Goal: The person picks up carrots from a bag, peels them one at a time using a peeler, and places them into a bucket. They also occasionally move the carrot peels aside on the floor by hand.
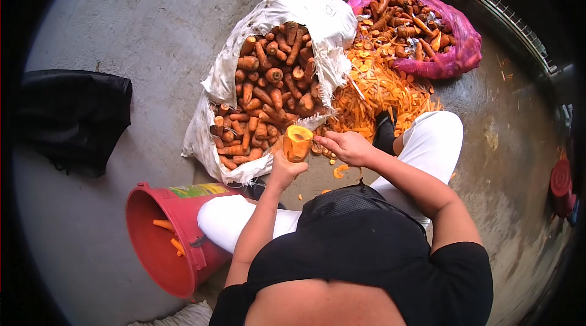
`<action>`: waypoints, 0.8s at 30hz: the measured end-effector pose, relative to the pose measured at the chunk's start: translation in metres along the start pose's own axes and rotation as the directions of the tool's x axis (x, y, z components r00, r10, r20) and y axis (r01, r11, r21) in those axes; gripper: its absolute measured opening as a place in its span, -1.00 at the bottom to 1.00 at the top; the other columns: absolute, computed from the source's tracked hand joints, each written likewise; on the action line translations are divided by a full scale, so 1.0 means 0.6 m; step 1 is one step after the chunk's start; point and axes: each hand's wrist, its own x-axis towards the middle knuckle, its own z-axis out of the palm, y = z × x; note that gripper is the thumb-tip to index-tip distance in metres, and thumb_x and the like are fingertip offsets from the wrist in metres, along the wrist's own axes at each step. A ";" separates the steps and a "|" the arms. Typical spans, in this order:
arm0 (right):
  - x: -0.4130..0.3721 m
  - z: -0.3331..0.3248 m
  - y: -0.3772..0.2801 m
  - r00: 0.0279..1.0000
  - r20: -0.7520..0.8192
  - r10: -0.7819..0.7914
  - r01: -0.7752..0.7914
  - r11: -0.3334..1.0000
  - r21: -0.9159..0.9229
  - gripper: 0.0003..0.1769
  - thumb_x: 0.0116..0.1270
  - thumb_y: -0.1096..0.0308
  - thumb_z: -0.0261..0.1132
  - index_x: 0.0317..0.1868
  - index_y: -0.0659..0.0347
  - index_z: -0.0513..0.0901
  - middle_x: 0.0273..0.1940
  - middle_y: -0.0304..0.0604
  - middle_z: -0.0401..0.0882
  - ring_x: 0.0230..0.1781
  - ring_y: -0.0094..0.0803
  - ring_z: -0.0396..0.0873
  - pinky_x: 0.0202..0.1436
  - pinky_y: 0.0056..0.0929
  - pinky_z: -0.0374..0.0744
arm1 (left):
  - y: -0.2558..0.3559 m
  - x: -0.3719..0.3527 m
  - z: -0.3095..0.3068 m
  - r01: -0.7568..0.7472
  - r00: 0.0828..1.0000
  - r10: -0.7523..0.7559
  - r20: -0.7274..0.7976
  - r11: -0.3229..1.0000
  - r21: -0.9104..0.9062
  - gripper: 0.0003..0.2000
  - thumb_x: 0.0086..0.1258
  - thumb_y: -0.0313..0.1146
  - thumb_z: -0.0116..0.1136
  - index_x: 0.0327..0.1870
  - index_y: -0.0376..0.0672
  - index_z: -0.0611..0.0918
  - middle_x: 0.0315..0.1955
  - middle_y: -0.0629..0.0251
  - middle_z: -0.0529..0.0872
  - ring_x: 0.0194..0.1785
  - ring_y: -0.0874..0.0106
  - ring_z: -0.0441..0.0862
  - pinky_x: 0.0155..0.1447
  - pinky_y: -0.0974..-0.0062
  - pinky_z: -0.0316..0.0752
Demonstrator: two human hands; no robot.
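Note:
My left hand (285, 169) is wrapped round the lower part of a thick carrot (297, 144). The carrot stands roughly upright, its pale cut end facing up and its sides bright orange with a darker patch. Close by on its right, my right hand (345, 146) is closed, fingertips near the carrot's side. A small dark bit shows at those fingertips, too little to name. Behind the carrot lies an open white sack (317, 11) full of unpeeled carrots (268, 91). A heap of orange peelings (366, 91) covers the floor beyond my right hand.
A red bucket (204, 222) lies tipped beside my left leg, a few peeled carrots (163, 224) inside. At the back right sits a pink mesh bag (467, 42) of carrots and scraps. Black cloth (79, 115) lies far left; a red object (561, 178) stands far right.

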 end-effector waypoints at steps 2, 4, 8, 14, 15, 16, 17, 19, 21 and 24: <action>-0.001 0.005 0.007 0.999 -0.036 -0.020 0.020 1.000 -0.009 -0.42 0.44 -0.19 -0.15 -0.35 0.16 0.47 -0.59 0.07 0.46 -0.47 0.08 0.51 -0.36 -0.06 0.42 | 0.004 0.001 0.002 0.023 1.000 -0.023 -0.005 1.000 -0.006 -0.77 -0.10 -0.54 0.21 -0.35 -0.24 0.53 -0.54 0.53 0.51 -0.50 0.66 0.42 -0.44 0.65 0.31; -0.002 0.002 0.004 0.999 -0.042 -0.030 0.028 0.999 -0.043 -0.43 0.44 -0.19 -0.15 -0.35 0.16 0.47 -0.60 0.08 0.46 -0.47 0.07 0.51 -0.37 -0.06 0.42 | 0.012 0.001 0.000 0.014 1.000 -0.014 0.007 1.000 -0.007 -0.78 -0.10 -0.54 0.21 -0.35 -0.24 0.53 -0.56 0.52 0.50 -0.55 0.66 0.41 -0.50 0.66 0.29; -0.009 -0.014 -0.011 1.000 0.006 -0.028 0.029 0.992 -0.125 -0.43 0.44 -0.19 -0.14 -0.35 0.16 0.47 -0.61 0.07 0.44 -0.49 0.06 0.51 -0.39 -0.05 0.41 | 0.019 0.004 -0.022 0.135 0.977 -0.123 0.177 0.989 -0.062 -0.73 -0.11 -0.53 0.17 -0.29 -0.23 0.54 -0.61 0.47 0.49 -0.67 0.65 0.36 -0.62 0.66 0.21; 0.004 -0.011 -0.002 0.999 0.025 -0.023 0.026 0.992 -0.121 -0.46 0.44 -0.18 -0.12 -0.33 0.14 0.48 -0.62 0.04 0.45 -0.51 0.04 0.50 -0.42 -0.06 0.40 | 0.011 0.004 -0.025 0.207 0.960 -0.162 0.228 0.960 -0.190 -0.60 -0.15 -0.51 0.14 -0.15 -0.25 0.50 -0.65 0.42 0.46 -0.74 0.63 0.30 -0.69 0.66 0.17; 0.005 -0.010 -0.001 0.999 0.030 -0.023 0.026 0.993 -0.112 -0.46 0.44 -0.18 -0.12 -0.32 0.14 0.48 -0.62 0.04 0.46 -0.52 0.04 0.50 -0.43 -0.06 0.40 | 0.010 0.004 -0.026 0.212 0.959 -0.161 0.235 0.955 -0.209 -0.58 -0.16 -0.51 0.14 -0.13 -0.26 0.49 -0.66 0.41 0.45 -0.75 0.63 0.29 -0.70 0.66 0.16; 0.006 -0.010 -0.001 0.999 0.034 -0.023 0.027 0.994 -0.104 -0.46 0.44 -0.17 -0.12 -0.32 0.14 0.48 -0.61 0.04 0.46 -0.52 0.04 0.50 -0.43 -0.06 0.40 | 0.009 0.004 -0.026 0.216 0.957 -0.159 0.243 0.949 -0.228 -0.56 -0.17 -0.51 0.14 -0.11 -0.27 0.49 -0.67 0.41 0.44 -0.75 0.62 0.28 -0.71 0.66 0.15; 0.004 -0.012 -0.002 0.998 0.038 -0.047 0.052 0.991 -0.125 -0.46 0.44 -0.18 -0.13 -0.31 0.14 0.48 -0.61 0.04 0.47 -0.51 0.04 0.51 -0.42 -0.06 0.40 | 0.010 0.004 -0.028 0.233 0.942 -0.147 0.303 0.933 -0.272 -0.54 -0.17 -0.51 0.14 -0.10 -0.27 0.48 -0.67 0.40 0.44 -0.76 0.62 0.27 -0.71 0.67 0.15; -0.001 -0.019 -0.007 0.994 0.053 -0.096 0.103 0.980 -0.171 -0.45 0.44 -0.18 -0.14 -0.30 0.14 0.48 -0.60 0.04 0.47 -0.51 0.04 0.51 -0.41 -0.05 0.40 | 0.013 0.003 -0.034 0.274 0.903 -0.111 0.415 0.892 -0.359 -0.50 -0.19 -0.51 0.13 -0.06 -0.28 0.47 -0.68 0.39 0.43 -0.78 0.62 0.25 -0.72 0.68 0.14; 0.000 -0.023 -0.001 0.991 0.055 -0.120 0.127 0.977 -0.169 -0.45 0.44 -0.18 -0.15 -0.30 0.13 0.48 -0.59 0.03 0.48 -0.51 0.04 0.51 -0.41 -0.06 0.41 | 0.012 0.005 -0.035 0.293 0.895 -0.119 0.429 0.883 -0.366 -0.47 -0.20 -0.51 0.13 -0.03 -0.28 0.47 -0.67 0.37 0.43 -0.79 0.62 0.23 -0.74 0.68 0.12; 0.009 -0.023 0.012 0.994 0.103 -0.042 0.061 0.981 -0.183 -0.45 0.44 -0.21 -0.18 -0.20 0.06 0.53 -0.53 0.03 0.55 -0.43 0.03 0.55 -0.34 -0.06 0.46 | 0.006 0.007 -0.026 0.323 0.903 -0.163 0.397 0.868 -0.377 -0.44 -0.21 -0.51 0.12 0.01 -0.27 0.46 -0.67 0.37 0.43 -0.79 0.62 0.21 -0.74 0.69 0.10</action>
